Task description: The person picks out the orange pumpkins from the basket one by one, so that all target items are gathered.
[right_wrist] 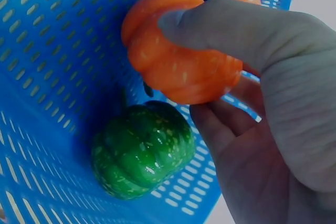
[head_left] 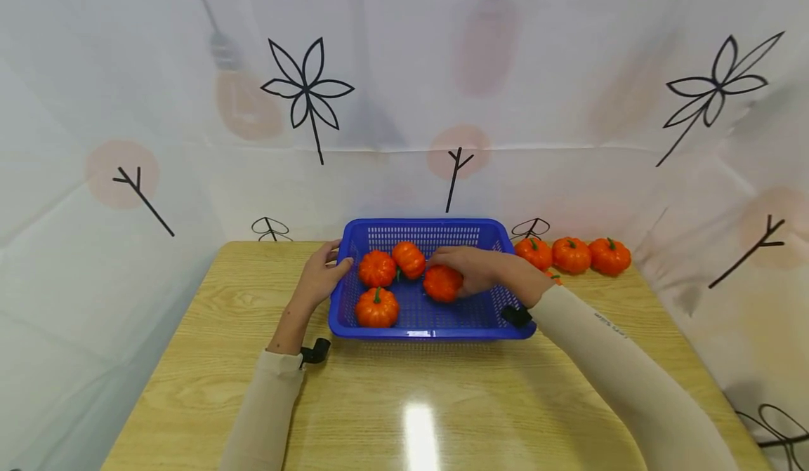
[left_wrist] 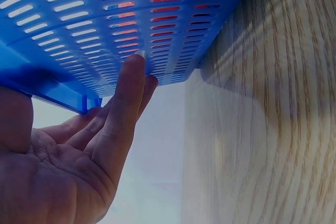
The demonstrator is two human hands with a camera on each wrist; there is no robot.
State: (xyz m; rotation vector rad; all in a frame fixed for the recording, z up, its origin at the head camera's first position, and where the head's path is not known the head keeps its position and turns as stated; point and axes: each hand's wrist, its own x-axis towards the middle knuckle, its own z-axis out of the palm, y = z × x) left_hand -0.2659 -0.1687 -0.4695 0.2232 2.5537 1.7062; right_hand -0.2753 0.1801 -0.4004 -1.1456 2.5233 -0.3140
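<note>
My right hand (head_left: pixel 474 267) grips an orange toy pumpkin (head_left: pixel 442 285) inside a blue plastic basket (head_left: pixel 430 333), the thumb across its side in the right wrist view. A green speckled pumpkin (right_wrist: pixel 144 150) lies in the basket close by; in the head view it is hidden behind my right hand and arm. Three more orange pumpkins, a back-left one (head_left: pixel 377 269), a tilted one (head_left: pixel 409 259) and a front one (head_left: pixel 377 308), sit in the basket's left half. At the left rim my left hand (head_left: pixel 318 274) holds the basket, thumb over the edge, fingers against the outer slotted wall.
Behind my right forearm, a row of orange pumpkins (head_left: pixel 571 255) stands on the wooden table (head_left: pixel 354 401) right of the basket, with another partly hidden in front. A patterned white cloth (head_left: pixel 392 106) hangs behind the table and along both sides.
</note>
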